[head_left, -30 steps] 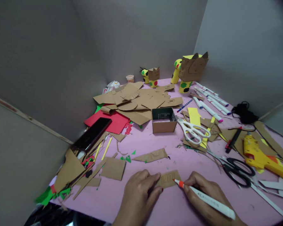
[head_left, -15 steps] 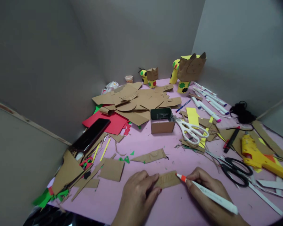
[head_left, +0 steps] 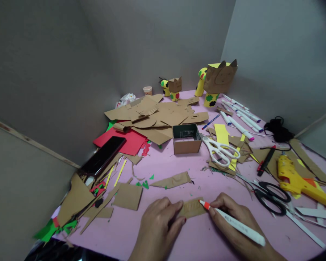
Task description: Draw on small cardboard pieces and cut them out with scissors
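A small strip of brown cardboard (head_left: 192, 208) lies flat on the table near its front edge, with faint orange strokes along it. My left hand (head_left: 160, 221) pins its left end between thumb and fingers. In my right hand (head_left: 230, 221) is a white marker (head_left: 239, 225) with an orange collar, its tip touching the cardboard's upper right part. Just beyond lies a longer cardboard scrap (head_left: 172, 180), and a square cardboard piece (head_left: 128, 196) sits left of my left hand.
An open cardboard box (head_left: 187, 146) stands mid-table. White-handled scissors (head_left: 220, 150), black-handled scissors (head_left: 273, 197) and a yellow glue gun (head_left: 296, 181) lie right. A phone (head_left: 104, 156) rests left, near red sheets (head_left: 134, 141). Cardboard sheets (head_left: 157, 116) are piled behind; capped markers (head_left: 241, 127) lie back right.
The marker and my right hand have shifted slightly left along the cardboard strip. My left hand stays in place on it.
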`<state>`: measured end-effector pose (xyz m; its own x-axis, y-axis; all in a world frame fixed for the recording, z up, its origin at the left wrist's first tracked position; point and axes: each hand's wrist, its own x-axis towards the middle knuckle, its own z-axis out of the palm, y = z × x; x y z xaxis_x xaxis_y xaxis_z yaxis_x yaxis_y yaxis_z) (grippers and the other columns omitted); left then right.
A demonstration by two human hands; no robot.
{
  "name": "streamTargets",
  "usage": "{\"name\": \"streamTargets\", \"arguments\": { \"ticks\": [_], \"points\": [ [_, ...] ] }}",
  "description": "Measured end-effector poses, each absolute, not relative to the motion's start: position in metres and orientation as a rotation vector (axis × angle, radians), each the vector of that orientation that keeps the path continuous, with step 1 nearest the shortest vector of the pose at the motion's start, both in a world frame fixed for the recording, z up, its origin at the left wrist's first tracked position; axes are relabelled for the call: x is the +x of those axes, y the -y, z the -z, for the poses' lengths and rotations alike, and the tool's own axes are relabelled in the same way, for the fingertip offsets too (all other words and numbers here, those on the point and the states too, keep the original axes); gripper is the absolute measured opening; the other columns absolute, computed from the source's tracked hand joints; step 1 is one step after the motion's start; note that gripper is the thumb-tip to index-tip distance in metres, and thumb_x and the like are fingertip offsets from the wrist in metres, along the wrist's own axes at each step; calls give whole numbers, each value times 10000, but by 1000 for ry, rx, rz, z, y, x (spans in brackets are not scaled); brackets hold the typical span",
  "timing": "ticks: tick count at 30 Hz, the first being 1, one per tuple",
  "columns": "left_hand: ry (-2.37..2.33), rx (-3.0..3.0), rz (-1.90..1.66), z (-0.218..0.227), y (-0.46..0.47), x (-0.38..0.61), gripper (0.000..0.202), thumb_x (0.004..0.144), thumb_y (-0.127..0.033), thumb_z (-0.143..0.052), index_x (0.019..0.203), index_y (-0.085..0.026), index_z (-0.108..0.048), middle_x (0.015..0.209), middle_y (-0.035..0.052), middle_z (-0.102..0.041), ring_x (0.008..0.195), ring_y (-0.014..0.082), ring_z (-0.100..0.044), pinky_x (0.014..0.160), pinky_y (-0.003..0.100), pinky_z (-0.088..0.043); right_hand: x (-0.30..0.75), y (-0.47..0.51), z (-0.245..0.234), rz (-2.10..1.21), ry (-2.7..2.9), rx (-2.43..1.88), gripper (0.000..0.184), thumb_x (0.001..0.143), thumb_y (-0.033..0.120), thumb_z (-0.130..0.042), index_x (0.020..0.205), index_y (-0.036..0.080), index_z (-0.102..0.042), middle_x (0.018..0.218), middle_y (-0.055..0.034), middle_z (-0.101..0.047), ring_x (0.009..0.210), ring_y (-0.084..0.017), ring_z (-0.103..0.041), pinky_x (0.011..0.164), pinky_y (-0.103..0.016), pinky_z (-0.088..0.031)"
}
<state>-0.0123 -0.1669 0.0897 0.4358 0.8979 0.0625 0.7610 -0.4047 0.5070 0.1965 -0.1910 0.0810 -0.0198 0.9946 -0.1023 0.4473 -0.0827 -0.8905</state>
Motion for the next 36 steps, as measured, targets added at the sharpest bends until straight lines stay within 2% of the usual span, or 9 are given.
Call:
{"name": "streamTargets", "arguments": {
  "ticks": [11,16,30,36],
  "points": [
    [-1410,2301,-478,-90,168,-11,209,802,-220,-630,1001,-195,-689,698,40,-587,685,209,-575,608,315,-447,199,193,-83,-989,1531,-1678,250,838,426,-453,709,225,-527,551,55,-491,513,-138,-467,479,-220,-347],
    [-1410,2279,-477,-90,168,-12,209,808,-222,-627,1008,-203,-686,711,41,-590,698,210,-575,614,315,-443,196,196,-81,-1016,1428,-1665,261,820,449,-457,686,230,-501,522,74,-429,479,-125,-405,456,-224,-298],
    [-1399,2304,-493,-88,168,-14,207,805,-223,-629,1002,-192,-686,704,38,-589,687,205,-576,609,311,-443,192,198,-82,-939,1342,-1721,177,733,356,-502,603,237,-485,452,85,-403,431,-116,-388,427,-224,-263],
    [-1412,2299,-483,-89,168,-12,200,808,-229,-625,995,-198,-687,708,39,-592,688,206,-578,604,306,-441,193,198,-79,-919,1413,-1667,236,804,417,-460,659,238,-510,476,82,-414,435,-120,-396,427,-224,-291]
  ]
}}
